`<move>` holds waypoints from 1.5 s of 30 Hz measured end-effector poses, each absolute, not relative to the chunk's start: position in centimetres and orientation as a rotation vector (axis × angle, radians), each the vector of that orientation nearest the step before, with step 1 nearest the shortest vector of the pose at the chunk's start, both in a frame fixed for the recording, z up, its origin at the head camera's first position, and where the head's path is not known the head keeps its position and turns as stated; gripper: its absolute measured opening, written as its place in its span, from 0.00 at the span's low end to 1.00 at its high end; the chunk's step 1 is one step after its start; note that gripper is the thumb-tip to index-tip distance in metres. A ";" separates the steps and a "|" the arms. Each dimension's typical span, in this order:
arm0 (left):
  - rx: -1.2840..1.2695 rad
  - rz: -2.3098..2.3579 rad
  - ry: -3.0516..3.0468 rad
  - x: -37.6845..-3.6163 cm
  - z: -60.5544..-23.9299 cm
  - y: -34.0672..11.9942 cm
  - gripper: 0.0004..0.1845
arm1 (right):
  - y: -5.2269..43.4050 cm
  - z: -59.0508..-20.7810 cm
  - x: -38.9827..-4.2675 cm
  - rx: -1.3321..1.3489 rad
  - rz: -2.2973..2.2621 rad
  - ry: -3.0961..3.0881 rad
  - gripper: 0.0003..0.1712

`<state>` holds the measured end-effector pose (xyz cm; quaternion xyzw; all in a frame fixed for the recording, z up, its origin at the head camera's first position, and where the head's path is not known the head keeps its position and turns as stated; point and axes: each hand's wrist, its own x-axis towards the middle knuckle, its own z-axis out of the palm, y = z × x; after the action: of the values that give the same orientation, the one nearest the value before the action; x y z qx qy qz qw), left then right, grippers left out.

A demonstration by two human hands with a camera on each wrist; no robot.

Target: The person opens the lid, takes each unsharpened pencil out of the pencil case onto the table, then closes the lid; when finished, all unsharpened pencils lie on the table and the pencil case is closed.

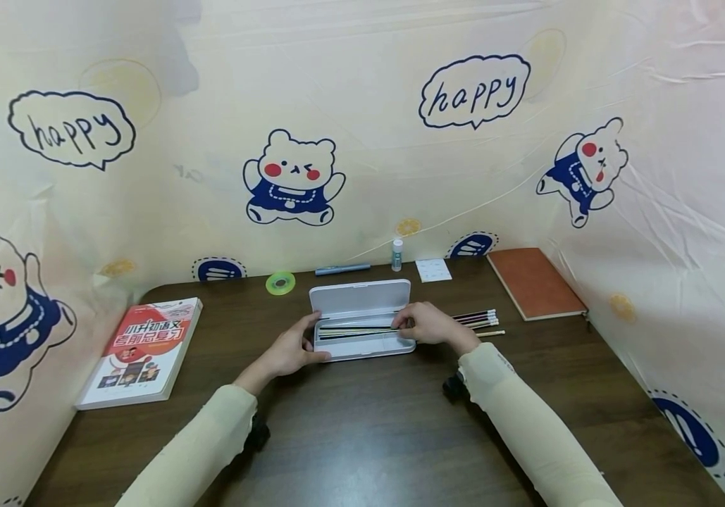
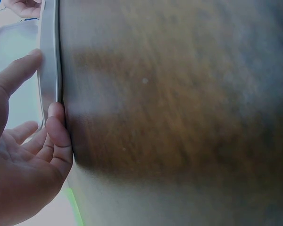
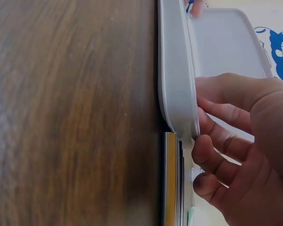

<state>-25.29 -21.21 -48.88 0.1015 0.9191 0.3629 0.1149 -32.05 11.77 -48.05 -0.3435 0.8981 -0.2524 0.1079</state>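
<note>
Along the left edge of the brown wood-grain desk [image 1: 362, 429], toward its back left corner: thick white-and-red paperback book [image 1: 140, 352], lying flat, cover up. Near the back edge, left of the middle: flat bright-green ring-shaped roll [image 1: 270, 284], apparently tape. Further forward: left hand [image 1: 284, 351], in a cream sleeve, partly open around the left end of a long white rectangular pencil case [image 1: 358, 299], thumb at the front side, fingers round the end, gripping it. Pencil case set mid-desk, nearer the back edge than the front, lid tilted open toward the back, with several slim dark and light pencils [image 1: 349, 328] lying lengthwise inside. Beyond the raised lid, by the back edge: slim blue pen [image 1: 342, 269], then upright white-and-teal glue stick [image 1: 397, 255]. Over the case's right end: right hand [image 1: 427, 324], fingers bent, thumb and fingertips close together at the pencils; hold on any one of them, cannot tell. Also by the back edge: small pale square paper [image 1: 433, 270]. Just right of the case, partly behind the right hand: loose bunch of dark, white-ended pencils [image 1: 485, 318]. At the back right corner: flat reddish-brown notebook [image 1: 536, 283].
</note>
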 end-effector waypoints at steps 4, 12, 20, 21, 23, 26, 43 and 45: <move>0.293 1.071 2.692 -25.3 -48.7 -21.2 0.51 | 11.7 -48.2 -32.2 -1.027 -0.745 2.661 0.06; 0.280 1.064 2.688 -25.3 -48.8 -21.2 0.52 | 11.3 -48.0 -32.2 -0.909 -0.738 2.632 0.05; 0.262 1.070 2.688 -25.0 -48.8 -21.1 0.52 | 11.4 -48.3 -32.3 -0.892 -0.751 2.623 0.06; 0.262 1.070 2.690 -25.0 -48.8 -21.1 0.52 | 11.4 -48.3 -32.3 -0.895 -0.750 2.626 0.06; 0.263 1.061 2.699 -24.9 -48.8 -21.1 0.52 | 11.3 -48.4 -32.4 -0.898 -0.756 2.630 0.06; 0.260 1.059 2.705 -24.9 -48.8 -21.0 0.52 | 11.3 -48.4 -32.4 -0.894 -0.761 2.638 0.06; 0.254 1.037 2.705 -25.2 -48.9 -21.0 0.52 | 13.8 -46.7 -32.2 -0.953 -0.835 2.684 0.03; 0.253 1.040 2.702 -25.2 -48.9 -21.0 0.52 | 14.4 -46.6 -32.2 -0.967 -0.835 2.688 0.03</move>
<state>-25.22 -21.00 -48.88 0.0865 0.9233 0.3553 0.1173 -32.22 14.40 -46.60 -0.3237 0.9001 -0.2796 0.0826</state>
